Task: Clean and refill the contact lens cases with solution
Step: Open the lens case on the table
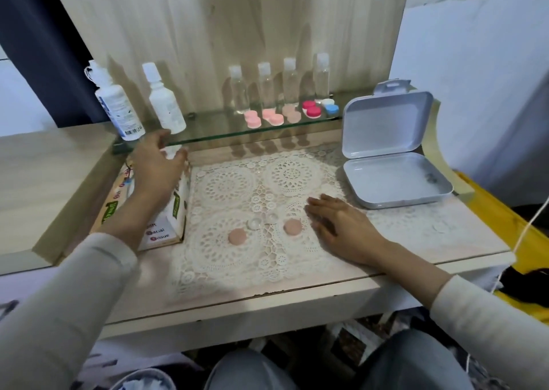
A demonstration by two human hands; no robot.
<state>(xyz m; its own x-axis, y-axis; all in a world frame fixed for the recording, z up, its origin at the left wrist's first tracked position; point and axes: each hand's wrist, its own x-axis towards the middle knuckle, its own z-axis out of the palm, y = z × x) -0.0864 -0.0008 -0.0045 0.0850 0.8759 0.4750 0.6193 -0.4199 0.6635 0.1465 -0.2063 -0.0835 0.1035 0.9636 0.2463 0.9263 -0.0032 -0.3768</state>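
Your left hand (157,164) hovered unclenched over the tissue box (177,211); lifting carelessly, you risked toppling the solution bottle (166,104) just above.

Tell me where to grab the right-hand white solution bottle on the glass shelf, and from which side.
Wrap the white solution bottle round its wide lower body; the narrow capped neck probably offers less hold. Come from the front with the left hand, open just below it: the bottle stands near the front edge of the glass shelf, with a second bottle to its left.
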